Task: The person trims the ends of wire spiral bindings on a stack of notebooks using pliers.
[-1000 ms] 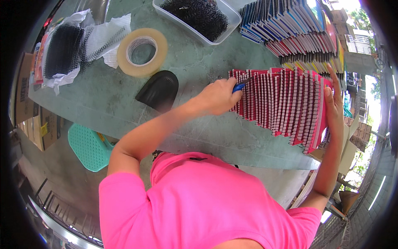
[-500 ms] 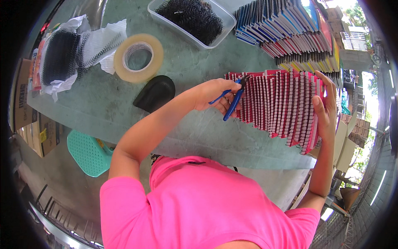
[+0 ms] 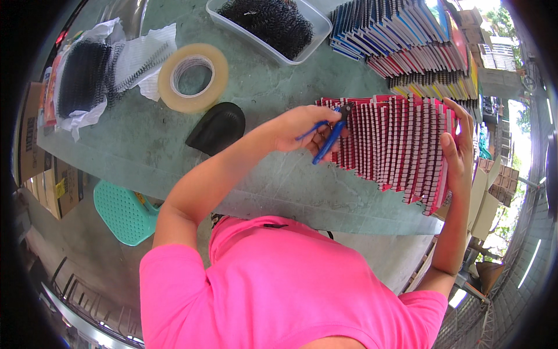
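Note:
My left hand (image 3: 302, 129) is closed around blue-handled cutting pliers (image 3: 329, 143). Their dark jaws touch or hover over the left part of a fanned row of spiral-bound notebooks (image 3: 388, 142) with red-pink covers; exact contact cannot be made out. The dark wire coils of the row face up toward me. At the right end, my right hand (image 3: 459, 152) rests against the last notebook, thumb and fingers stretched out and apart along its cover. Part of that hand's far side is hidden.
Behind the row stand stacked spiral notebooks (image 3: 401, 35). A clear plastic tub (image 3: 318, 36) holds black coils. Leftward lie a roll of clear tape (image 3: 168, 81), a black rounded object (image 3: 218, 129) and coils on white wrapping (image 3: 84, 78). A turquoise stool (image 3: 125, 215) stands below the table.
My left hand has shifted slightly up and to the right with the pliers, whose jaws have turned a little. My right hand stays at the row's right end.

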Demonstrator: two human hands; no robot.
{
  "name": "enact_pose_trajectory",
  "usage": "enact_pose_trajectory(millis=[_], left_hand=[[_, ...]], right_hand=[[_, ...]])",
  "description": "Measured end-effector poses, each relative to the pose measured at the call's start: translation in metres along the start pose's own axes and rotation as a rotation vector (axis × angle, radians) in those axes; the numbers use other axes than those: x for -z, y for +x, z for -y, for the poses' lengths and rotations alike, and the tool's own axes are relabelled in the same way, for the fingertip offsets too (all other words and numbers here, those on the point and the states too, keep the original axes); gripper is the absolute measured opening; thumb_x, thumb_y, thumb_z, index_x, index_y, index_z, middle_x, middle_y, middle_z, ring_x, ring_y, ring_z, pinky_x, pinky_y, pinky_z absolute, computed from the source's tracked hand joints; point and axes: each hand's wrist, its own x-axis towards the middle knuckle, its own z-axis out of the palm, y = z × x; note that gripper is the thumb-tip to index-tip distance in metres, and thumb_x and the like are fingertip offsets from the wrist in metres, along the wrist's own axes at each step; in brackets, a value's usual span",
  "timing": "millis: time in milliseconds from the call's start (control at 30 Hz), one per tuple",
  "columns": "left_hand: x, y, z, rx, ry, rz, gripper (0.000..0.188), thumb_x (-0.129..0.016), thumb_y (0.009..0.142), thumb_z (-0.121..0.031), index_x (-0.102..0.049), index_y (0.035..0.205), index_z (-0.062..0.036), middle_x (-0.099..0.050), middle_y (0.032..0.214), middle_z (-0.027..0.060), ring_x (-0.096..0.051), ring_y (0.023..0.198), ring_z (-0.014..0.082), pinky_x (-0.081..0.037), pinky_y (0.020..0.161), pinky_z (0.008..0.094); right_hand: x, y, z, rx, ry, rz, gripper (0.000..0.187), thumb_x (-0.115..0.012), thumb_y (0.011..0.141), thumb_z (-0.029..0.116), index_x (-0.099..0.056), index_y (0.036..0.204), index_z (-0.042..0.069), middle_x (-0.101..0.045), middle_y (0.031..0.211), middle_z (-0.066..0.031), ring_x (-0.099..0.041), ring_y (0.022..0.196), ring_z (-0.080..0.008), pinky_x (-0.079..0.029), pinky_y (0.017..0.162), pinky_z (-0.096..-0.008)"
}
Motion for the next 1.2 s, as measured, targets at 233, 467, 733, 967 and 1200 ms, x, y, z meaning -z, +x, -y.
enact_pose_trajectory(millis=[233,467,733,967,1200], left_hand=[[-0.012,-0.001,0.018,-0.368,0.99,-0.437,0.036,-0.044,0.091,-0.037,-0.052,0.099,-0.0027,-0.062,0.088,0.0135,-0.062,0.072,0.0267,-0.049,0.067,0.038],[-0.011,-0.005,-0.001,-0.074,0.063,-0.097,0.037,-0.047,0.091,-0.036,-0.051,0.097,-0.0003,-0.06,0.083,0.0159,-0.063,0.072,0.0259,-0.052,0.065,0.0372],[-0.01,0.01,0.029,-0.668,1.47,-0.739,0.036,-0.043,0.093,-0.036,-0.051,0.099,-0.001,-0.061,0.083,0.0152,-0.062,0.068,0.0259,-0.05,0.063,0.0377],[-0.011,-0.002,0.01,-0.141,0.331,-0.172,0.04,-0.04,0.094,-0.035,-0.053,0.109,-0.0001,-0.062,0.086,0.0144,-0.064,0.072,0.0251,-0.05,0.066,0.0368],[-0.012,-0.001,0.002,-0.03,-0.031,0.015,0.042,-0.041,0.093,-0.036,-0.054,0.109,0.0006,-0.063,0.085,0.0157,-0.064,0.072,0.026,-0.05,0.067,0.0367]], right_hand=[[0.0,0.0,0.0,-0.027,-0.002,0.003,0.069,-0.059,0.078,0.056,-0.048,0.124,0.005,-0.045,0.119,-0.0095,-0.046,0.112,-0.0213,-0.034,0.096,-0.034],[-0.001,0.0,-0.001,-0.011,0.022,-0.012,0.069,-0.059,0.078,0.055,-0.049,0.123,0.005,-0.045,0.119,-0.0095,-0.046,0.112,-0.0209,-0.035,0.096,-0.0338],[0.0,0.002,-0.001,-0.016,-0.008,0.011,0.068,-0.059,0.078,0.055,-0.048,0.123,0.005,-0.045,0.119,-0.0098,-0.046,0.113,-0.0223,-0.034,0.097,-0.0344],[0.001,0.001,-0.001,-0.003,-0.036,0.002,0.067,-0.059,0.078,0.054,-0.049,0.123,0.005,-0.044,0.119,-0.0105,-0.046,0.113,-0.0223,-0.034,0.097,-0.0351],[0.0,0.001,-0.005,-0.001,0.03,-0.003,0.067,-0.059,0.078,0.053,-0.049,0.123,0.005,-0.045,0.118,-0.0099,-0.047,0.111,-0.0212,-0.036,0.095,-0.0341]])
